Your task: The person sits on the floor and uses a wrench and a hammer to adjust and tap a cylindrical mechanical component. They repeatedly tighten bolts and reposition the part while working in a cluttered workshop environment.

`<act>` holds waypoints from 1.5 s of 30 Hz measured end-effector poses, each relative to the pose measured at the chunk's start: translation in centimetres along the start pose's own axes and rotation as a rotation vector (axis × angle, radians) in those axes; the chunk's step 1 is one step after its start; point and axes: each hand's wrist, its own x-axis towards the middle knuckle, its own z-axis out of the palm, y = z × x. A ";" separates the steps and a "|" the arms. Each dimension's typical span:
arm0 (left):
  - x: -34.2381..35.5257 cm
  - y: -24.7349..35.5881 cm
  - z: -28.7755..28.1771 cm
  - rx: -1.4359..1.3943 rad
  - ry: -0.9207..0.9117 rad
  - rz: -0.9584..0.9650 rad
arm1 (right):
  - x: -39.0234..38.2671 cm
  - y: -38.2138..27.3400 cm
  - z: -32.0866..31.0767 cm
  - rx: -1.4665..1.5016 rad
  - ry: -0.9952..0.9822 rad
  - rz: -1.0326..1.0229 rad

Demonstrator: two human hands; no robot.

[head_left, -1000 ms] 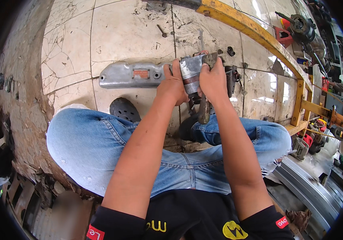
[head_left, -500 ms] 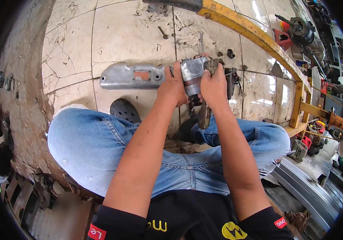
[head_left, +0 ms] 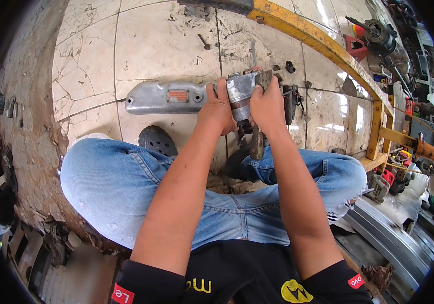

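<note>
One orange label point(head_left: 178, 96) on cover point(head_left: 148, 99) beside left hand point(head_left: 217, 112)

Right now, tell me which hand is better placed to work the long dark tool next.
Probably the right hand: it grips the tool, while the left hand is against the metal cylinder.

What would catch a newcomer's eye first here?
Probably the grey metal part between the left hand and right hand, just above the picture's centre. Left of it, a long silver cover with a reddish label lies on the tiled floor. A yellow metal frame sweeps across the upper right.
</note>
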 end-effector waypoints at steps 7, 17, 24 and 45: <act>0.3 -0.3 0.3 -0.005 0.018 0.009 | 0.5 0.1 0.3 -0.076 0.018 -0.020; 0.1 0.0 -0.2 0.012 -0.005 -0.002 | 0.9 1.3 0.8 -0.196 0.069 -0.124; -0.1 0.0 -0.3 0.004 -0.019 -0.005 | 0.3 0.5 0.6 -0.283 0.083 -0.129; 0.1 0.0 0.1 0.007 -0.017 -0.002 | 0.9 0.4 0.3 -0.386 0.075 -0.159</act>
